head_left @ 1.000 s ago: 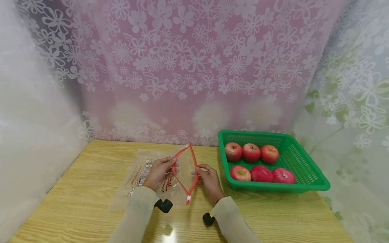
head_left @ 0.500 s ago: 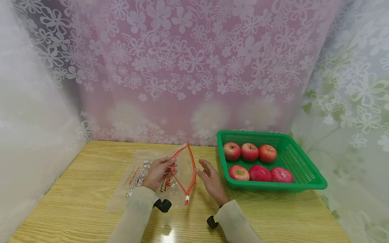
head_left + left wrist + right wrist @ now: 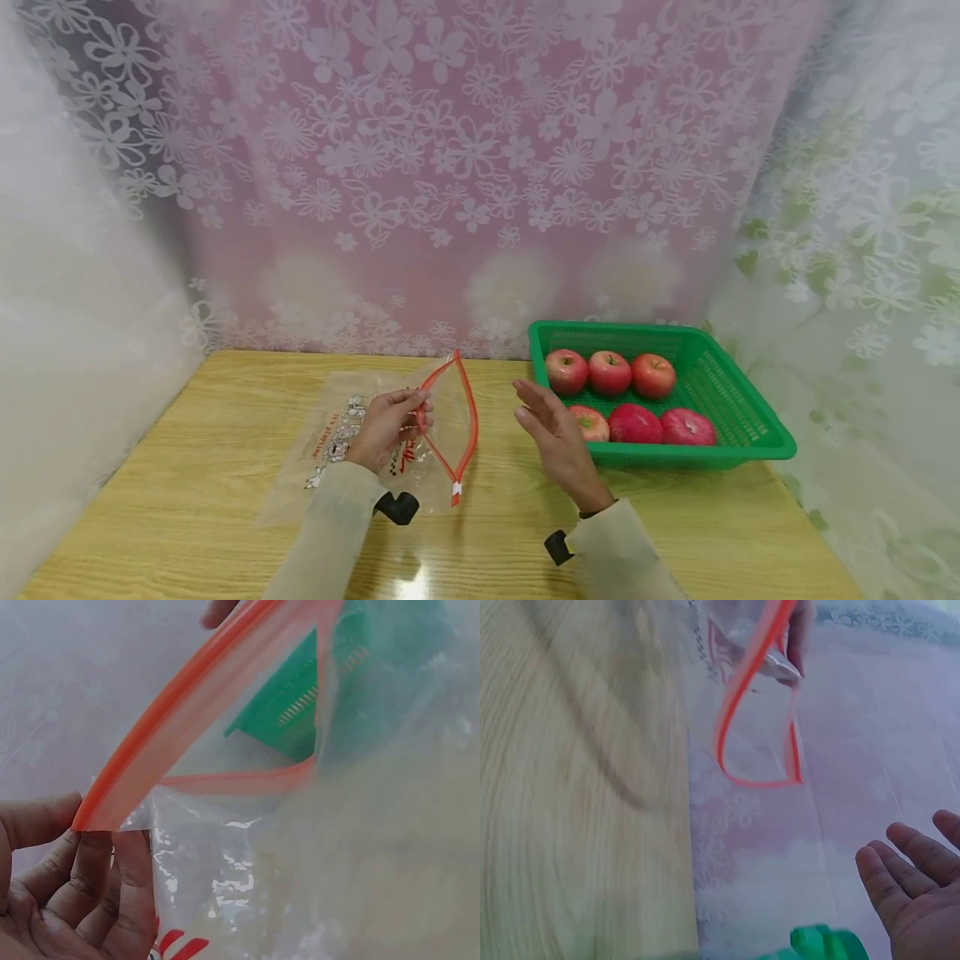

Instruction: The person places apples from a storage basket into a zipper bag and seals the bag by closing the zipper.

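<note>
A clear zip bag (image 3: 442, 442) with an orange-red zip edge and a white slider lies partly on the table, its mouth spread apart. My left hand (image 3: 387, 429) pinches one side of that edge between thumb and fingers; the left wrist view shows the pinch on the zip strip (image 3: 135, 765) closely. Off to the bag's right, my right hand (image 3: 558, 437) is held with fingers extended and touches nothing that I can see. It hovers by the left front corner of a green basket (image 3: 720, 454), partly covering an apple (image 3: 588, 423) there.
Several red apples (image 3: 636, 425) sit in two rows in the basket, at the right of the wooden table (image 3: 180, 467). Behind the table hangs a pink flowered curtain (image 3: 480, 167), with pale sheets at both sides.
My right hand has let go of the bag's zip edge and moved right, toward the basket. My left hand keeps its pinch, and the bag's mouth stays spread.
</note>
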The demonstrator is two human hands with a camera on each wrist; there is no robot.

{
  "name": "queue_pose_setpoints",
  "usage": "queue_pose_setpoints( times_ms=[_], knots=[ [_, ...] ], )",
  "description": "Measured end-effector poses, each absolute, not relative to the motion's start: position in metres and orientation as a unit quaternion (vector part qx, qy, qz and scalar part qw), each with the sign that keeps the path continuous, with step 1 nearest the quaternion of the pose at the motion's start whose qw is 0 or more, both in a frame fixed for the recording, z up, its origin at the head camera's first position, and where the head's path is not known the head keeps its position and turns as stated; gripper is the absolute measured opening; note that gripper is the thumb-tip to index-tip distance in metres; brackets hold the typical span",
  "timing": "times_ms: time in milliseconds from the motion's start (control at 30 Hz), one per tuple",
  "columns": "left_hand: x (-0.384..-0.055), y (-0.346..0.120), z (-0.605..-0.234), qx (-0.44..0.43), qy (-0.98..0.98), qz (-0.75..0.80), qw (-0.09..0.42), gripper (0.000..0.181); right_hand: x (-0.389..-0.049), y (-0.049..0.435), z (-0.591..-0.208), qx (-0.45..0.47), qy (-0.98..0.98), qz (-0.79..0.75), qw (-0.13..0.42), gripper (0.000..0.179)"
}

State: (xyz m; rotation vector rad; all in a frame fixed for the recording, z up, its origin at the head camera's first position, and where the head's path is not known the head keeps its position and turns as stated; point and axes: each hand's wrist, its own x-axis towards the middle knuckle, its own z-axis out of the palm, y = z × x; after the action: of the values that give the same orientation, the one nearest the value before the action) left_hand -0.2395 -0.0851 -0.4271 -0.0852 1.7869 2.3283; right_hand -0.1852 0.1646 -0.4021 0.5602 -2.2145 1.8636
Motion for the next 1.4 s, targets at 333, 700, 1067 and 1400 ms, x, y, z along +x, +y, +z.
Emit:
queue_pose_setpoints(
  times_ms=[333, 700, 1067, 1400],
  knots=[
    [-0.239, -0.087, -0.425, -0.034, 0.611, 0.785, 0.099, 0.031, -0.182, 0.214, -0.395, 0.146, -0.777, 0.6, 0.118, 0.045],
    [-0.239, -0.088, -0.429, -0.036, 0.614, 0.782, 0.097, 0.033, -0.178, 0.264, -0.396, 0.086, -0.81, 0.564, 0.137, 0.049],
    [-0.238, -0.087, -0.43, -0.036, 0.614, 0.782, 0.096, 0.026, -0.179, 0.31, -0.399, 0.038, -0.839, 0.521, 0.15, 0.054],
    [-0.236, -0.083, -0.429, -0.042, 0.615, 0.781, 0.096, 0.028, -0.183, 0.348, -0.39, -0.01, -0.884, 0.449, 0.13, 0.062]
  ],
)
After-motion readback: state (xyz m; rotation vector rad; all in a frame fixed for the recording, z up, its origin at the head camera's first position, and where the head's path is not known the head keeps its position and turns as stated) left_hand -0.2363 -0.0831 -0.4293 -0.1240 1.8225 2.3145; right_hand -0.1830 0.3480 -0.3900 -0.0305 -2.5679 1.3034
